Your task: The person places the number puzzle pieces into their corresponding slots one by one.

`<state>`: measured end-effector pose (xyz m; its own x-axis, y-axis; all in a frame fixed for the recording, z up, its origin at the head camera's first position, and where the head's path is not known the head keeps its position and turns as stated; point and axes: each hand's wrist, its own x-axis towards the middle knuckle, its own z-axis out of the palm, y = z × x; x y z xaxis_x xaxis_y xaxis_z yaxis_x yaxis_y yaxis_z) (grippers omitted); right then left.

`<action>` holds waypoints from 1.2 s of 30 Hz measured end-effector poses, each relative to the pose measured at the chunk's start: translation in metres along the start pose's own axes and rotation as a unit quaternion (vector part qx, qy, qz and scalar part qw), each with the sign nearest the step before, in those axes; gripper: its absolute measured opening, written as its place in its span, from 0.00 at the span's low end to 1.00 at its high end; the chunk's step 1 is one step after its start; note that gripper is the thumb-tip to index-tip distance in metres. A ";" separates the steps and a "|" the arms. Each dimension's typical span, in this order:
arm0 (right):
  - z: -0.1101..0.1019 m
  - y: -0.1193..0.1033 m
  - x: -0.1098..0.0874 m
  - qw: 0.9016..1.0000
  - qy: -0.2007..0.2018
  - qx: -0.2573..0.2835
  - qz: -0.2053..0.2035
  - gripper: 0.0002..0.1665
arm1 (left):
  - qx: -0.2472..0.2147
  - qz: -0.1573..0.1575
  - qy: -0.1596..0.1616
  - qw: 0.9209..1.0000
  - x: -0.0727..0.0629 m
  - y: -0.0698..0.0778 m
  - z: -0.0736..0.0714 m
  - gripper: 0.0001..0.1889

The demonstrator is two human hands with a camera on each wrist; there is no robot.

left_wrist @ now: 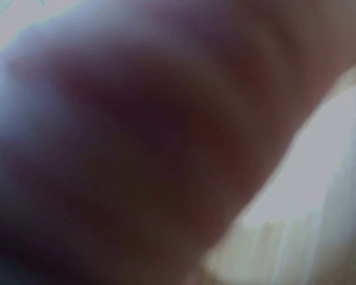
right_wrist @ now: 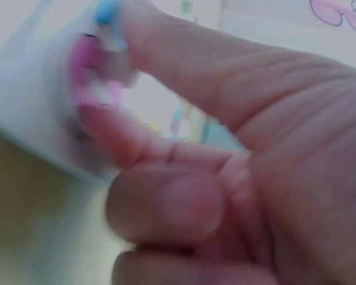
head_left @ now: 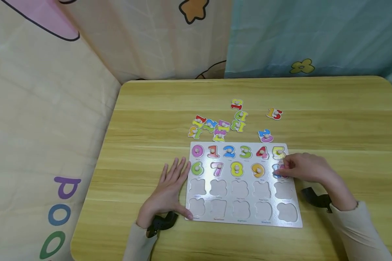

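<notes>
A white number puzzle board [head_left: 227, 168] lies on the table, with knobbed pieces 0 to 9 in its two upper rows and bare recesses in the two lower rows. My right hand [head_left: 308, 167] pinches the blue-and-pink 10 piece [head_left: 276, 167] between thumb and index finger, over the right end of the second row. In the right wrist view the piece's pink zero [right_wrist: 82, 68] shows between these fingertips, blurred. My left hand [head_left: 164, 192] rests with fingers spread by the board's left edge, its thumb on the lower left corner. Blurred skin fills most of the left wrist view.
Behind the board lie several loose two-digit pieces in a cluster, among them a purple-and-yellow one [head_left: 219, 135]. The 20 piece [head_left: 265, 136] is close to the board's back edge, the 15 piece [head_left: 275, 114] farther back. Printed curtains [head_left: 143, 40] hang behind the wooden table [head_left: 343, 119].
</notes>
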<state>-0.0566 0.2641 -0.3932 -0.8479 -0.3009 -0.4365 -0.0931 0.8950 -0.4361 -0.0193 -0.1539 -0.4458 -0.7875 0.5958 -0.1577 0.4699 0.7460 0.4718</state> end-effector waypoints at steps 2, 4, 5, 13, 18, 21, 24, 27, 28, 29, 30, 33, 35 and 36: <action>-0.004 -0.006 0.004 1.000 0.000 -0.019 0.012 0.25 | -0.001 0.000 -0.001 1.000 0.000 0.000 0.000 0.80; -0.008 -0.015 0.011 1.000 0.008 -0.026 0.012 0.25 | 0.000 -0.001 0.000 1.000 0.001 0.000 0.001 0.80; -0.010 -0.020 0.015 1.000 0.013 -0.026 0.009 0.25 | -0.001 -0.001 0.001 1.000 0.001 -0.001 0.001 0.80; -0.014 -0.073 0.069 0.997 0.055 -0.032 -0.035 0.18 | -0.013 -0.002 0.008 1.000 -0.001 -0.002 0.004 0.80; -0.012 -0.104 0.102 0.994 0.072 -0.046 -0.066 0.15 | -0.015 -0.007 0.004 1.000 -0.001 -0.002 0.004 0.80; -0.013 -0.120 0.123 0.991 0.089 -0.051 -0.082 0.14 | -0.016 -0.010 0.002 1.000 0.000 -0.002 0.005 0.80; -0.014 -0.132 0.146 0.988 0.101 -0.049 -0.101 0.11 | -0.019 -0.012 0.000 1.000 0.000 -0.003 0.005 0.80; -0.014 -0.140 0.170 0.987 0.096 -0.035 -0.125 0.11 | -0.015 -0.007 0.000 1.000 0.001 -0.002 0.005 0.80; -0.014 -0.141 0.177 0.987 0.091 -0.030 -0.132 0.12 | -0.015 -0.007 -0.001 1.000 0.001 -0.002 0.005 0.80; -0.013 -0.143 0.183 0.986 0.085 -0.027 -0.139 0.12 | -0.014 -0.005 -0.001 1.000 0.001 -0.001 0.005 0.80; -0.013 -0.145 0.188 0.987 0.077 -0.021 -0.142 0.13 | -0.012 -0.004 -0.001 1.000 0.001 -0.001 0.005 0.80; -0.010 -0.151 0.200 0.987 0.067 -0.012 -0.145 0.15 | -0.013 -0.004 0.001 1.000 0.000 -0.001 0.004 0.80; -0.009 -0.155 0.204 0.987 0.070 -0.020 -0.144 0.14 | -0.010 -0.002 0.003 1.000 0.000 -0.001 0.004 0.80; -0.009 -0.157 0.205 0.987 0.074 -0.026 -0.143 0.13 | -0.010 -0.001 0.005 1.000 0.000 -0.001 0.003 0.80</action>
<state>-0.2205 0.0652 -0.4074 -0.8498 -0.4950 -0.1810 -0.3617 0.7975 -0.4829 -0.0185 -0.1531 -0.4491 -0.7924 0.5914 -0.1494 0.4606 0.7407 0.4892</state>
